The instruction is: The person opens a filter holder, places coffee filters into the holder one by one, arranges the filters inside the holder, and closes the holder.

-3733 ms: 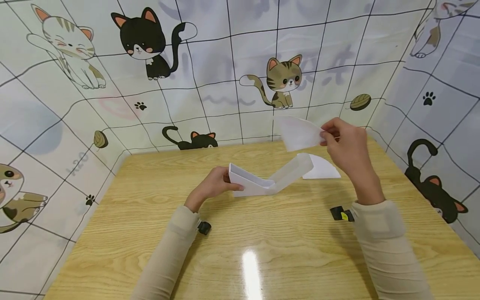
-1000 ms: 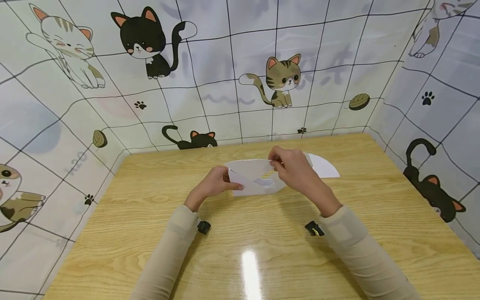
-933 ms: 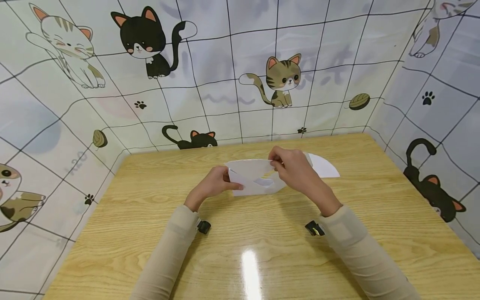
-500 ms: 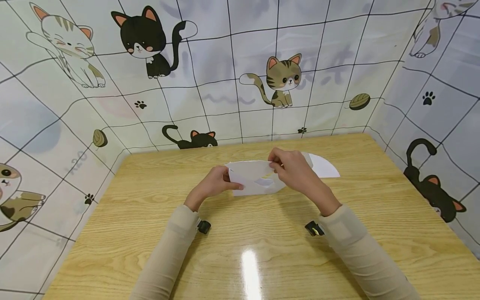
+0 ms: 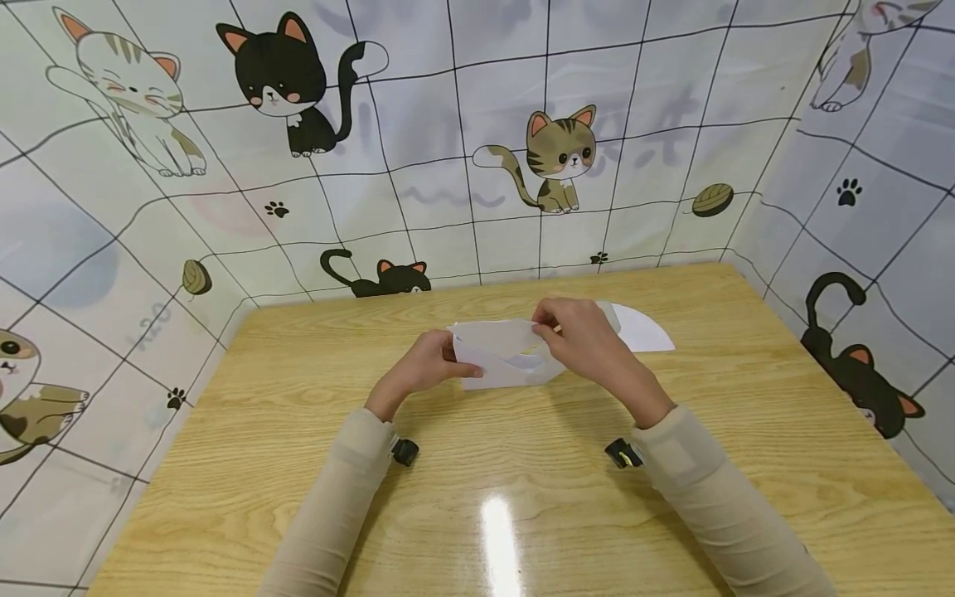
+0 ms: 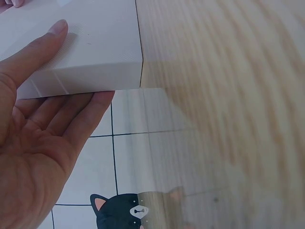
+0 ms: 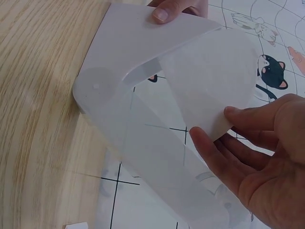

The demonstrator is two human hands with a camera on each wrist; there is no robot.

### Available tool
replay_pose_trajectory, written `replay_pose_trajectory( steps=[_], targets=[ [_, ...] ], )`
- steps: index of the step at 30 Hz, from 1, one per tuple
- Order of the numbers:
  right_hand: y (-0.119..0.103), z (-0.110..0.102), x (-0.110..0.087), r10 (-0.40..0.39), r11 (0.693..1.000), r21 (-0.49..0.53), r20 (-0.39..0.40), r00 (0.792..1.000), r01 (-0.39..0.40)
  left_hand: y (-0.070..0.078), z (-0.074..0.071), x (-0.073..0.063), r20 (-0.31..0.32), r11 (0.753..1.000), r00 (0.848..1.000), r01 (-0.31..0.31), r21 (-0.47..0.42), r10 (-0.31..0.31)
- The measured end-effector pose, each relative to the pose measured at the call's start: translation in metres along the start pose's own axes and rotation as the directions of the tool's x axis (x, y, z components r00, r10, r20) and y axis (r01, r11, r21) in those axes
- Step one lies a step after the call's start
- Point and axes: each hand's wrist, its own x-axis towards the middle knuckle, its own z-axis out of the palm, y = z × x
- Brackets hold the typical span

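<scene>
A shallow white case [image 5: 496,373] stands on its edge mid-table, its translucent lid [image 7: 162,162] swung out to the right. My left hand [image 5: 427,362] grips the case's left end, thumb on the near face and fingers behind, as the left wrist view also shows. Between thumb and fingertips my right hand [image 5: 585,336] pinches a corner of a white fan-shaped paper [image 7: 209,71]. That paper slants at the case's open mouth, its far part behind the case's front wall in the head view. Another fan-shaped white paper [image 5: 646,330] lies on the table, partly hidden behind the lid.
The wood-grain table [image 5: 507,464] carries a bright light reflection near its front. A white sheet wall [image 5: 418,207] with black grid lines and cartoon cats encloses the back and sides. Each wrist has a small black camera [image 5: 404,452] strapped on.
Since the earliest frame, my right hand has brought the pinched paper left and down from the air to the case mouth. Over the last second the paper has sunk slightly; the left hand stays put.
</scene>
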Motion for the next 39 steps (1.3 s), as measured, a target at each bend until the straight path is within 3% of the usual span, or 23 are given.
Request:
replay_pose_trajectory(
  steps=[15,30,39],
  targets=[
    [0.0004,0.0011,0.0007,-0.06,0.996,-0.069,0.018,0.998,0.061,0.0011,0.0001,0.0008,0.003,1.0,1.0,-0.02,-0.016,0.02],
    [0.0024,0.006,0.0008,-0.014,0.997,-0.081,0.06,0.998,0.019,0.0021,0.0006,0.001,0.01,1.0,1.0,0.004,-0.002,-0.004],
    [0.0003,0.0071,0.0016,-0.073,0.992,-0.098,0.079,0.994,0.08,-0.0002,0.0001,0.001,0.007,1.0,1.0,-0.009,-0.02,0.009]
  ],
)
